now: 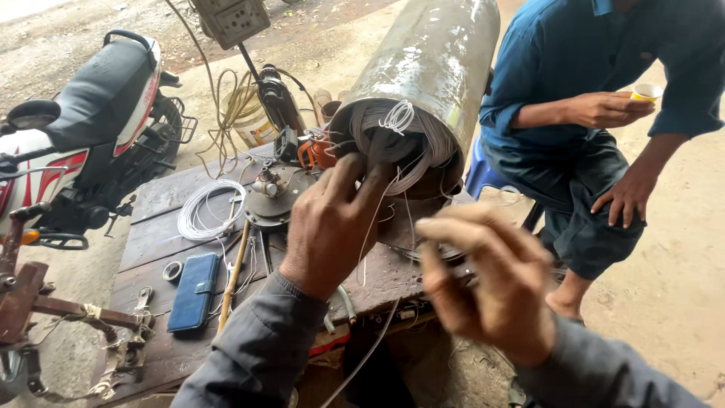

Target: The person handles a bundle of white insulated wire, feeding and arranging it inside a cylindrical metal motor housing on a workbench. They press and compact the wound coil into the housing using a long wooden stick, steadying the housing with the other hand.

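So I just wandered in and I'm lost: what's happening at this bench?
A person's left hand reaches into the open end of a big metal cylinder, fingers in its white wire windings. The right hand hovers blurred in front, apparently holding nothing. The cylinder rests on a wooden table. A second person sits alongside holding a small cup.

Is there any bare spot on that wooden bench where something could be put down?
Bare planks show on the wooden bench above the white wire coil, and between the blue phone case and the clamp. It is crowded around the metal cylinder, where the left hand works.
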The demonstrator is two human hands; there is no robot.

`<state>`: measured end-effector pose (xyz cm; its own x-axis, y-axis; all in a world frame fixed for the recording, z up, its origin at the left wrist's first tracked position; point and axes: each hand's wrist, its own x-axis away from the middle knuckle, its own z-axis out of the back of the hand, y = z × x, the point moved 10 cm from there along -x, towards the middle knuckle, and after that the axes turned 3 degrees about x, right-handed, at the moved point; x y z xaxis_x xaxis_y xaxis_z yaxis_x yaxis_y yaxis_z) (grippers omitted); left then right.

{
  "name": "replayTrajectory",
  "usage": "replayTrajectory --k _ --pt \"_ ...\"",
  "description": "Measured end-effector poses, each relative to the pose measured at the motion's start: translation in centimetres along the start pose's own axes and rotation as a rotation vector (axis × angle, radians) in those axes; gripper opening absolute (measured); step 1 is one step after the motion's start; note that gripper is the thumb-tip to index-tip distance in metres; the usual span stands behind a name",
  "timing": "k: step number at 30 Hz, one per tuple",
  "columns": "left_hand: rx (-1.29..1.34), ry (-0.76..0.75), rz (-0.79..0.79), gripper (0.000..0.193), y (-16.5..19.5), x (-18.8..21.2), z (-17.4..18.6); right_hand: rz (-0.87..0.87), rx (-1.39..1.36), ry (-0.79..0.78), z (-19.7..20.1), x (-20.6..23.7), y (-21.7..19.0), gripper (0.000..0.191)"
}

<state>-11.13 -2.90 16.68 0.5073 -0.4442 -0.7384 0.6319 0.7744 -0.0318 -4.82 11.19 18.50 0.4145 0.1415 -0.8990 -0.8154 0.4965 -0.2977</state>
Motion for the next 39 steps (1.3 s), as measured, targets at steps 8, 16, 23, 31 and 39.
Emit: replayTrajectory --k 8,16,23,31,39 --pt "0.283 0.084 0.060 0.044 -0.5 2.0 -1.2 -0.152 -0.011 -0.254 -4.1 -1.3 3.5 0.050" --pt "0.436 0.333 0.195 0.042 -0.9 3.5 -0.7 -0.056 0.090 -0.509 -7.6 -3.3 3.9 0.073" --pt "0.463 0.365 0.174 0.045 -1.5 4.1 -0.2 -0.245 0.221 -0.671 -10.1 -3.9 5.0 0.068" --pt "0.572 0.426 0.113 0.044 -3.2 4.8 1.4 -0.351 0.190 -0.773 -11.5 -4.7 5.1 0.070" --pt "0.632 0.398 0.094 0.046 -4.0 4.6 0.9 -0.538 0.320 -0.901 -11.7 -4.4 6.3 0.072"
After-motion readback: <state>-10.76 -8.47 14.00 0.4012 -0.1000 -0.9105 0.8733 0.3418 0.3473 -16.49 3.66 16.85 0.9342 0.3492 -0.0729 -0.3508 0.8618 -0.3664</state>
